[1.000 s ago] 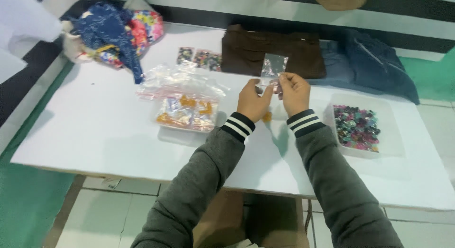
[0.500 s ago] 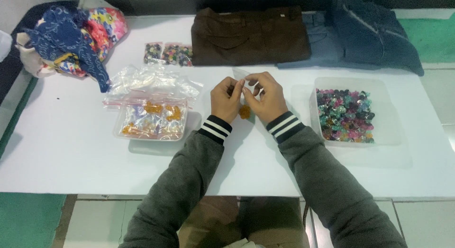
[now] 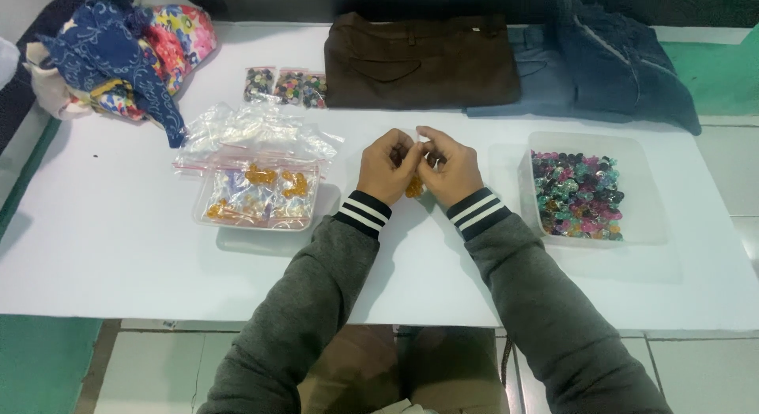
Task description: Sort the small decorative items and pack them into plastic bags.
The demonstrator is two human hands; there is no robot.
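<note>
My left hand [image 3: 387,165] and my right hand [image 3: 449,166] meet at the middle of the white table [image 3: 111,240], fingertips pinched together on a small clear plastic bag [image 3: 414,185] with amber pieces showing below the fingers. Most of the bag is hidden by the hands. To the left stands a clear tray of small bags with amber pieces [image 3: 257,194], with a heap of empty clear bags [image 3: 253,129] behind it. On the right a clear tub of mixed coloured pieces [image 3: 579,194] sits close to my right wrist.
Three small filled bags [image 3: 286,86] lie at the back centre. Folded brown trousers [image 3: 419,60] and blue jeans [image 3: 601,62] lie along the far edge. A pile of patterned fabric [image 3: 118,54] fills the back left corner. Tiled floor shows below the table's near edge.
The hands came down from holding the small bag raised in the air to resting low over the table, fingers closed around it. The view tilted to look more straight down.
</note>
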